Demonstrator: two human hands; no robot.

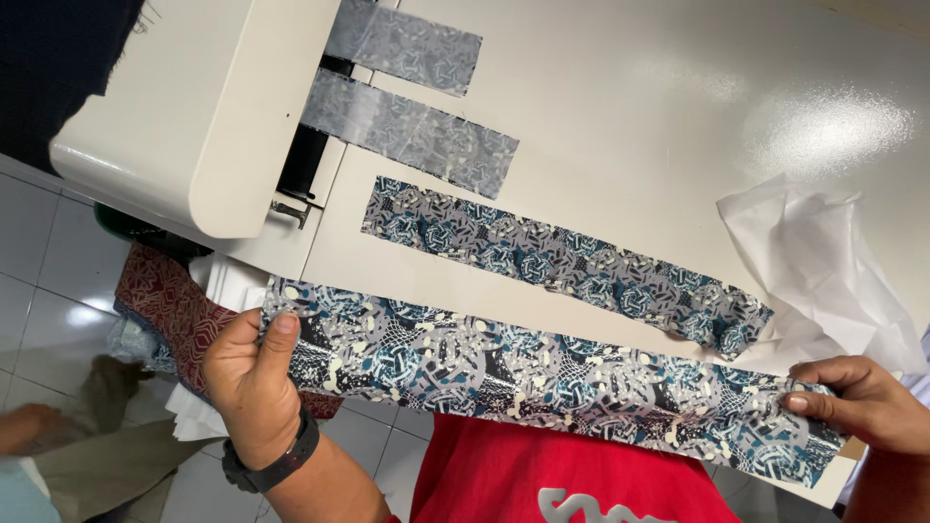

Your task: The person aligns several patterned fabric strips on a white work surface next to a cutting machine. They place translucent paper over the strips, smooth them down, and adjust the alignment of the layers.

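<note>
A long strip of patterned fabric [542, 373], blue, grey, black and cream, is stretched along the near edge of a white table [659, 126]. My left hand [254, 378] grips its left end, thumb on top. My right hand [862, 399] pinches its right end. A second, shorter strip of the same print [562, 261] lies flat on the table just beyond it. Two paler strips [412, 131] [405, 44] lie farther back, partly under the cream housing of a machine [184, 107].
Crumpled white paper or interfacing [823, 261] lies at the table's right edge. A dark red patterned cloth [170, 305] hangs below the table at left over a tiled floor [44, 281]. My red shirt [572, 479] is at the bottom.
</note>
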